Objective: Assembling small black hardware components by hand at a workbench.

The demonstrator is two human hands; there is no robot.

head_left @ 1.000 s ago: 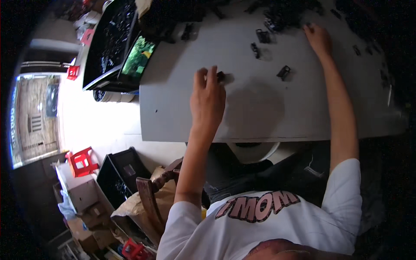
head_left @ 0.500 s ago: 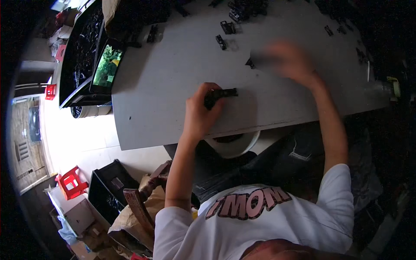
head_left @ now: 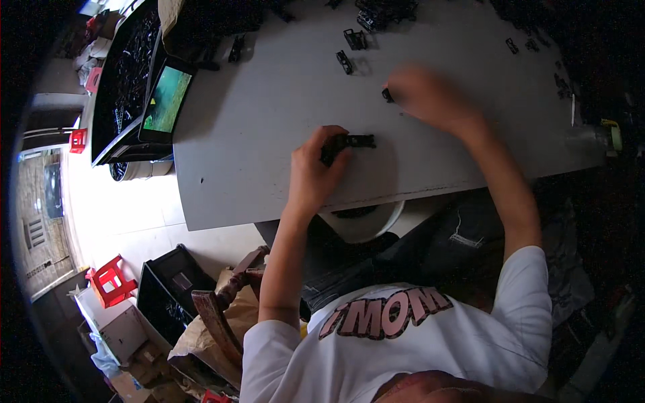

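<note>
My left hand (head_left: pixel 314 164) rests over the grey table (head_left: pixel 269 121), fingers wrapped round a black plastic part. The part's long narrow end (head_left: pixel 361 141) sticks out to the right past my fingertips, while the rest is hidden in my grip. Farther out and to the right, my right hand (head_left: pixel 433 101) is blurred by motion. A small black piece (head_left: pixel 388 94) shows at its fingertips; whether they grip it cannot be made out. Beyond, two black frame-like parts, one larger (head_left: pixel 355 39) and one slimmer (head_left: pixel 345 62), lie on the tabletop.
A heap of black parts (head_left: pixel 386 13) lies at the far edge. A phone with a lit screen (head_left: pixel 166 99) leans against a black crate of parts (head_left: pixel 127 80) on the left. More small parts (head_left: pixel 512 46) lie far right. Below left stand a red stool (head_left: pixel 112 282) and another black crate (head_left: pixel 176 269).
My right hand has shifted slightly left, toward the small black piece at its fingertips. My left hand and its part have moved slightly right. The phone's picture has changed.
</note>
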